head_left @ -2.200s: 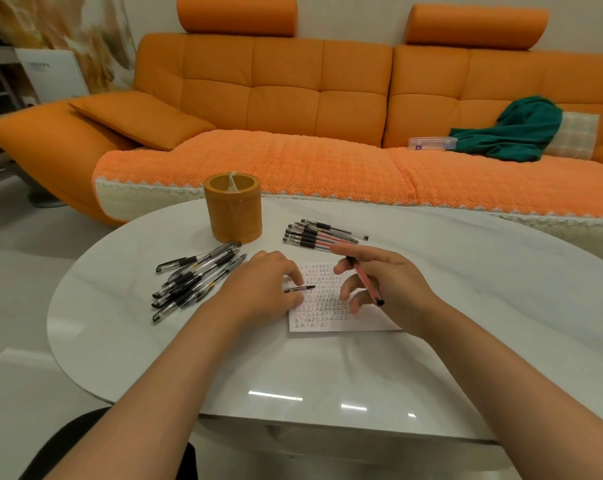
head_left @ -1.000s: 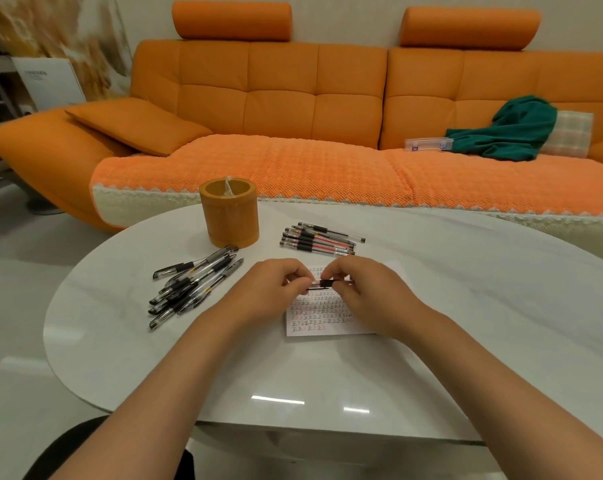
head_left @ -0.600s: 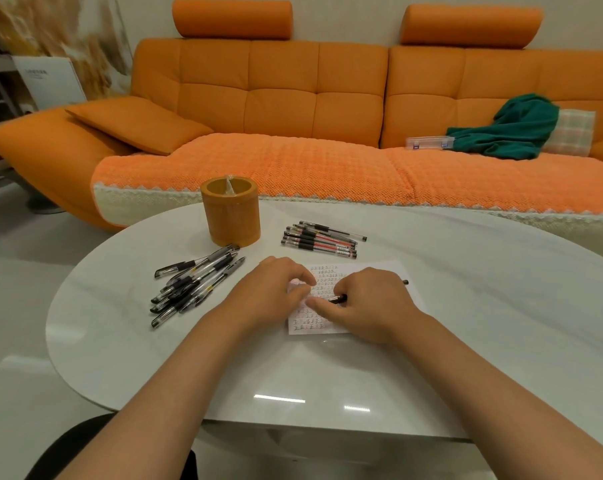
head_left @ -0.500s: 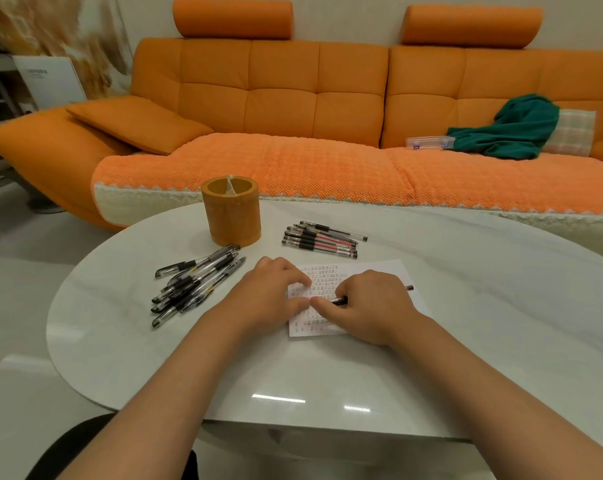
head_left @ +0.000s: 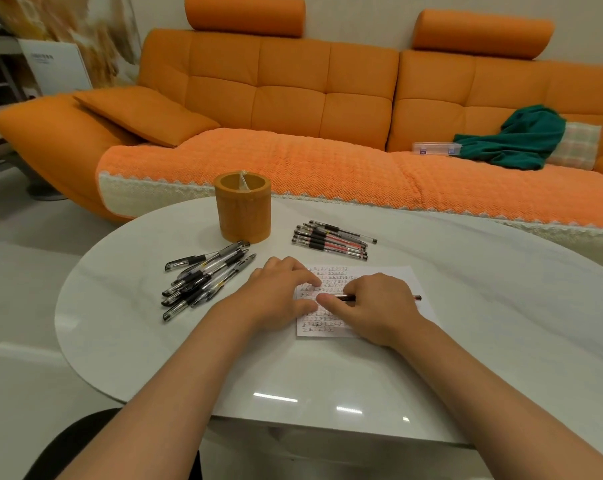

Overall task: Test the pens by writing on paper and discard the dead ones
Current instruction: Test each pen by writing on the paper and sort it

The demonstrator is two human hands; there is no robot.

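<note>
A white paper (head_left: 390, 278) covered with rows of small written marks lies on the white table (head_left: 466, 341). My right hand (head_left: 379, 306) grips a pen (head_left: 346, 298) low over the sheet, its tip pointing left at the paper and its rear end sticking out to the right. Fingers of my left hand (head_left: 279, 292) rest on the paper's left part, right beside the pen tip. A loose pile of black pens (head_left: 203, 275) lies left of my left hand. A tidy row of pens (head_left: 331, 239), some red, lies beyond the paper.
An orange cylindrical holder (head_left: 242, 209) with a thin stick in it stands at the back of the table, between the two pen groups. Behind the table runs an orange sofa (head_left: 293, 98) with a green cloth (head_left: 521, 140) and a clear box (head_left: 435, 148).
My right hand held the pen raised, then both hands met over the paper. Now the right hand is down with the pen tip at the sheet and the left hand rests on it.
</note>
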